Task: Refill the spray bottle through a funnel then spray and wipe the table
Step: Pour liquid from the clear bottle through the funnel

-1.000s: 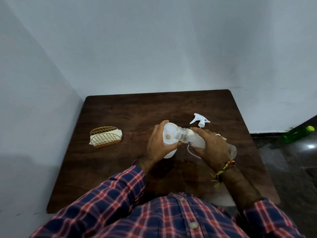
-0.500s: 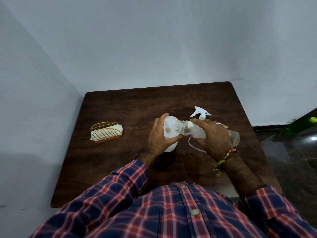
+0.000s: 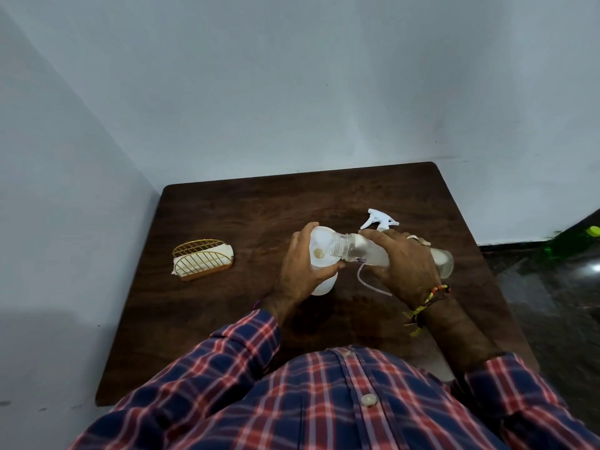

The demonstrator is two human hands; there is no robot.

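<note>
**Pouring through the funnel**

The funnel [image 3: 319,245] and spray bottle [image 3: 323,284], mid-table, are gripped by the left hand [image 3: 300,271]. The tilted refill bottle [image 3: 367,251] is held by the right hand [image 3: 402,264]; its mouth is best kept over the funnel, tilt raised slowly.

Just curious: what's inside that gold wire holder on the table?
The gold wire holder holds white folded material, probably napkins or a cloth. The wires and base partly hide it.
</note>
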